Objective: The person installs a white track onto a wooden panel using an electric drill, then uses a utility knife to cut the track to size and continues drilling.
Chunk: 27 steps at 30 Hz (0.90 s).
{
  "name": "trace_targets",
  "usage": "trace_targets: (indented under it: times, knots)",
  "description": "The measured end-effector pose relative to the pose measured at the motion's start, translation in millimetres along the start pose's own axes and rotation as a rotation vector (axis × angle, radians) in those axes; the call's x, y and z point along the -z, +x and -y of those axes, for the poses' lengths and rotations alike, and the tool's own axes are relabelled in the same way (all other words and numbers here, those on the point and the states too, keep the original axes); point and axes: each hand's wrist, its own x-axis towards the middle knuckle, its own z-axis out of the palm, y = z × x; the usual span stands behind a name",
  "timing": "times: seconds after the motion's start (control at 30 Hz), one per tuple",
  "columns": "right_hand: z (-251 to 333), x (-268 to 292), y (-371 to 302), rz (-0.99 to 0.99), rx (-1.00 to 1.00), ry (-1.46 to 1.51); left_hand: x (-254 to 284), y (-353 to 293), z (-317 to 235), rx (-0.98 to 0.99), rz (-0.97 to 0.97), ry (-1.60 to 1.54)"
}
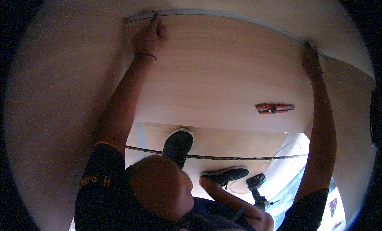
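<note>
A long, thin grey strip [223,13] runs along the far edge of a pale wood-grain board [215,64]; it looks like a metal straightedge or trim. My left hand [149,38] reaches to the strip near its left end, index finger stretched out against it and the other fingers partly curled. Near the strip's right end is my right hand [312,62], its fingertips in shadow and hard to make out. On the board, nearer me and left of my right forearm, lies a red utility knife [274,108].
Below the board's near edge are my dark shoes [179,145] with pale soles. A cordless drill [256,191] lies to the right of them by bluish plastic sheeting [288,191]. A dark seam [223,157] crosses the pale surface underfoot.
</note>
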Motion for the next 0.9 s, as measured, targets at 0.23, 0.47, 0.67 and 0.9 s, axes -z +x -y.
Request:
trace_targets:
  times: [0.23, 0.47, 0.67, 0.9]
  knots:
    - [-11, 6, -3, -0.057, 0.043, -0.070, -16, 24, 3, 0.022, 0.116, 0.137]
    - [-37, -34, 12, -0.186, 0.017, -0.025, -60, 42, 43, -0.181, 0.188, 0.221]
    - [29, 36, -80, 0.047, -0.305, 0.913, -33, 29, 34, -0.064, 0.177, 0.239]
    - [131, 47, -293, -0.247, -0.238, 0.949, -54, 43, 46, -0.211, 0.152, 0.226]
